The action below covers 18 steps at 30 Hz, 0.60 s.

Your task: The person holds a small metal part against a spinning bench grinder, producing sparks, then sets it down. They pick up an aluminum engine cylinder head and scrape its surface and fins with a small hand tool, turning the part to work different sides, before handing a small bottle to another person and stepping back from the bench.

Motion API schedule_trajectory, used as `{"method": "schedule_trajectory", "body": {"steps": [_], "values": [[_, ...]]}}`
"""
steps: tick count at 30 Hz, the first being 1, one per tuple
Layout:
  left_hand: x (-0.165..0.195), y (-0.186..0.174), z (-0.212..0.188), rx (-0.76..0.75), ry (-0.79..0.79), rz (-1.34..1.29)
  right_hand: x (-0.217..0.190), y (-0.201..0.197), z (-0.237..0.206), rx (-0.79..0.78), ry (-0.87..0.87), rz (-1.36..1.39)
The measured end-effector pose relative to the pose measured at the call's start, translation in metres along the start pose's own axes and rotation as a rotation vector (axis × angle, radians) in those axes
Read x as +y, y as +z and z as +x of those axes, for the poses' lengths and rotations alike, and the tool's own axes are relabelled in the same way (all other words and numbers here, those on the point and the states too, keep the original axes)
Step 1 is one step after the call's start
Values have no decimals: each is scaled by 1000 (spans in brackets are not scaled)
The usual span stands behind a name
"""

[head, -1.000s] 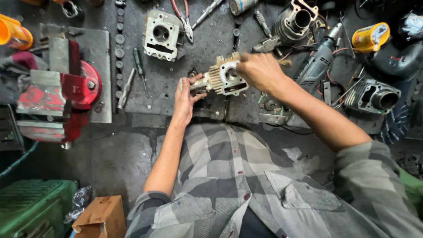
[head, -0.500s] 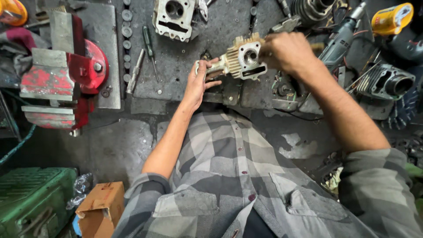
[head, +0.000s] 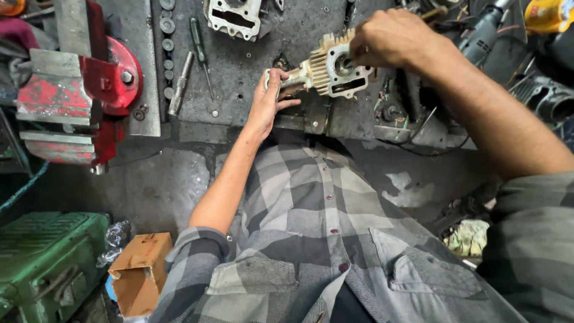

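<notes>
Closer now, grimy workbench (head: 257, 90) beside red vise (head: 89, 96).

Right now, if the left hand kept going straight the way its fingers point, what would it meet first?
Beyond the finned engine cylinder it grips, the left hand would probably meet the grey cylinder head on the bench; depth is unclear.

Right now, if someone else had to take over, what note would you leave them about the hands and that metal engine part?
Left hand: grips the pale tube end of the finned engine cylinder, holding it at the front edge of the workbench.
Right hand: closed over the cylinder's top right side, fingers at its bore; whether it holds a small tool is hidden.
Nearby: a second engine casting lies farther back, a screwdriver and a socket extension to the left, the red vise at far left.
Done: cylinder is off the bench, in both hands.
Left: cannot tell from this view.
</notes>
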State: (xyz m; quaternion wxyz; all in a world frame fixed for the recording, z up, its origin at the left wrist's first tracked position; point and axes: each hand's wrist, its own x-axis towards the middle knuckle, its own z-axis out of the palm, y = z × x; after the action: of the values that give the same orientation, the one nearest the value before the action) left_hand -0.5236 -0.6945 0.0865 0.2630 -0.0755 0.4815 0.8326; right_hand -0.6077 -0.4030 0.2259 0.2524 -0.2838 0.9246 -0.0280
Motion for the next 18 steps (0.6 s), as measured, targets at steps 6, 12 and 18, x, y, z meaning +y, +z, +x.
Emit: {"method": "schedule_trajectory", "body": {"steps": [6, 12, 18], "values": [[3, 5, -4, 118, 49, 6, -10, 29, -9, 262, -87, -202], [-19, 14, -37, 260, 67, -38, -11, 36, -9, 388, -161, 120], [-37, 26, -65, 415, 120, 18, -23, 14, 9, 373, -335, 50]]}}
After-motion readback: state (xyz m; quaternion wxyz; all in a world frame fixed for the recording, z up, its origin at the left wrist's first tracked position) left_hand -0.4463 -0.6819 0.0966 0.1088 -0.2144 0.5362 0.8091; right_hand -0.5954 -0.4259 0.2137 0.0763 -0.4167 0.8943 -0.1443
